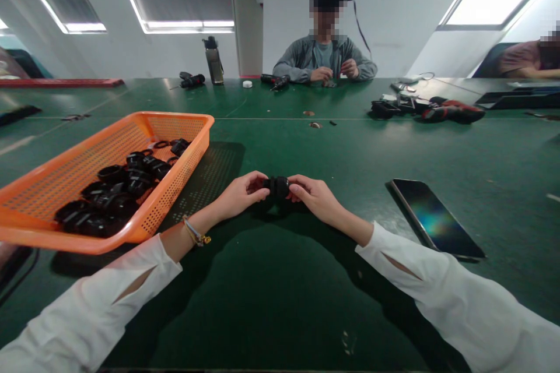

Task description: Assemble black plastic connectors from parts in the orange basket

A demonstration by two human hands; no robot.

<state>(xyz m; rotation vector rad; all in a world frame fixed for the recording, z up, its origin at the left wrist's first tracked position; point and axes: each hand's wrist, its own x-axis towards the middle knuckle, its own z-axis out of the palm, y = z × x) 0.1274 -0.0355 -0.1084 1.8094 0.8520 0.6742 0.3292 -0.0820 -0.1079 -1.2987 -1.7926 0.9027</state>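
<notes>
"What do the two hands have hold of?"

"One black cylindrical piece, shared between them. The left hand pinches its left end between thumb and fingers, and the right hand does the same at the opposite end."

"So the fingers are drawn in?"

"Yes, on both sides, down to the width of the piece (how firmly they press, I can't tell)."

"And where exactly is it?"

"Lying level between the fingertips, over the green table. Whether it touches the surface, I can't tell."

"What's around it?"

"To the left stands an orange basket with a heap of black parts inside. A phone lies flat on the right. Across the table sits a co-worker, and a bottle stands upright at the far side, farther left."
</notes>
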